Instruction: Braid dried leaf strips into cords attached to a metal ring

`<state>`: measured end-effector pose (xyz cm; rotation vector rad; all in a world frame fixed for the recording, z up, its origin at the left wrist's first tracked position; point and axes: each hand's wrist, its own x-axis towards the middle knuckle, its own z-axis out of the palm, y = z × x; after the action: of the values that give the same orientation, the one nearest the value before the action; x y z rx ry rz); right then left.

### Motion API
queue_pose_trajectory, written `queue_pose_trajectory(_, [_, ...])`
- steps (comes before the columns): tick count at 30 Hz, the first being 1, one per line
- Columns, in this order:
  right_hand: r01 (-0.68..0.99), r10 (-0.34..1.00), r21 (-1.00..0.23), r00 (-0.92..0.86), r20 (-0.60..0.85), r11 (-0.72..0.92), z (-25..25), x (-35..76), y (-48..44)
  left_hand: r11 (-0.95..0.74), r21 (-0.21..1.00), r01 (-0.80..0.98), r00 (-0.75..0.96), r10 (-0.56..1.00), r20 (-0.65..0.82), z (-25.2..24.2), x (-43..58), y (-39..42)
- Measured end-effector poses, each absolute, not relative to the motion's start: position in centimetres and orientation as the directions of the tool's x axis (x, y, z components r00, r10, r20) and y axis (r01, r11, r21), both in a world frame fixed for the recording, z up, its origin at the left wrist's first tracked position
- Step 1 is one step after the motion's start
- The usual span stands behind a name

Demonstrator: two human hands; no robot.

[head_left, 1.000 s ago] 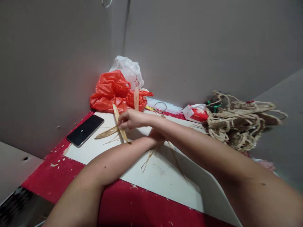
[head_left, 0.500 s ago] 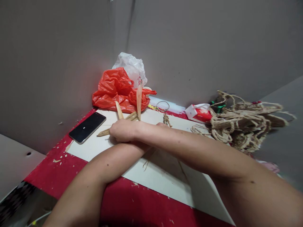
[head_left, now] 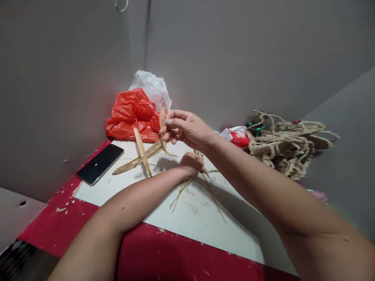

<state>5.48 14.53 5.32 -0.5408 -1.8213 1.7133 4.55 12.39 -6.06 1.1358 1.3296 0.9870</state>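
Note:
My right hand point(head_left: 185, 128) is raised above the white board point(head_left: 193, 210), fingers pinched round a dried husk strip point(head_left: 162, 117) that stands upright. My left hand point(head_left: 191, 163) rests on the board as a fist, closed on a bunch of thin dried fibres point(head_left: 187, 187) whose ends trail towards me. More husk strips point(head_left: 137, 158) lie crossed on the board to the left of both hands, one of them reaching up to my right fingers.
A black phone point(head_left: 99, 164) lies at the board's left corner on the red table point(head_left: 164, 261). A red plastic bag point(head_left: 131, 115) and a white bag point(head_left: 150, 88) sit against the wall. A red tissue pack point(head_left: 238, 137) and a pile of twine point(head_left: 287, 144) lie at right.
My right hand has lifted off the board and moved right, carrying a husk strip up. My arms, crossed before, have come apart, and my left fist shows again.

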Motion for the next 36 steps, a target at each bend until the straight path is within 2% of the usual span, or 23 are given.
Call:
queue_pose_trajectory(2, [-0.147, 0.736, -0.984, -0.654, 0.177, 0.106, 5.5, 7.5, 14.3, 0.168, 0.980, 0.109, 0.038, 0.984, -0.173, -6.1, 4.6, 12.5])
queue_pose_trajectory(4, [-0.174, 0.803, -0.965, -0.537, 0.260, 0.197, 5.6, 10.0, 13.4, 0.149, 0.982, 0.112, 0.038, 0.987, -0.154, -6.2, 4.6, 12.7])
queue_pose_trajectory(6, [-0.145, 0.819, -0.924, -0.429, 0.382, 0.354, 5.3, 12.9, 11.9, 0.150, 0.984, 0.097, 0.043, 0.987, -0.155, -6.3, 4.7, 12.9])
queue_pose_trajectory(8, [-0.050, 0.769, -0.843, -0.383, 0.511, 0.535, 4.6, 15.9, 9.7, 0.164, 0.984, 0.069, 0.051, 0.984, -0.168, -6.3, 4.8, 13.1])
queue_pose_trajectory(11, [0.127, 0.598, -0.643, -0.534, 0.598, 0.756, 2.7, 19.8, 6.1, 0.189, 0.981, 0.033, 0.053, 0.980, -0.190, -6.2, 4.9, 13.3])
queue_pose_trajectory(13, [0.193, 0.480, -0.534, -0.740, 0.471, 0.823, 1.5, 21.6, 4.0, 0.205, 0.978, 0.026, 0.050, 0.977, -0.206, -5.9, 4.9, 13.4])
queue_pose_trajectory(16, [0.291, 0.426, -0.529, -0.892, 0.151, 0.797, 0.6, 23.5, 1.9, 0.226, 0.973, 0.046, 0.065, 0.971, -0.229, -5.4, 4.7, 13.4])
queue_pose_trajectory(18, [0.353, 0.469, -0.573, -0.881, 0.064, 0.740, 0.7, 24.4, 1.2, 0.239, 0.969, 0.070, 0.081, 0.966, -0.244, -4.9, 4.6, 13.2])
queue_pose_trajectory(23, [0.519, 0.760, -0.668, -0.641, 0.110, 0.534, 0.7, 24.5, 2.1, 0.233, 0.968, 0.094, 0.084, 0.967, -0.241, -4.2, 4.5, 12.9])
queue_pose_trajectory(25, [0.578, 0.827, -0.677, -0.556, 0.082, 0.456, -0.1, 23.2, 3.3, 0.239, 0.967, 0.085, 0.075, 0.967, -0.245, -4.2, 4.6, 12.9])
queue_pose_trajectory(27, [0.640, 0.843, -0.639, -0.537, 0.023, 0.426, -1.3, 21.3, 4.7, 0.243, 0.968, 0.067, 0.075, 0.966, -0.248, -4.2, 4.6, 13.0])
queue_pose_trajectory(29, [0.722, 0.855, -0.549, -0.517, -0.025, 0.421, -2.4, 19.5, 5.8, 0.236, 0.970, 0.063, 0.084, 0.967, -0.240, -4.3, 4.7, 13.0])
queue_pose_trajectory(32, [0.773, 0.864, -0.464, -0.503, -0.032, 0.433, -3.8, 17.4, 6.7, 0.218, 0.973, 0.075, 0.082, 0.971, -0.224, -4.4, 4.8, 12.9])
queue_pose_trajectory(36, [0.703, 0.839, -0.540, -0.544, 0.012, 0.463, -4.6, 16.7, 6.8, 0.230, 0.970, 0.080, 0.064, 0.970, -0.235, -4.5, 4.8, 12.9])
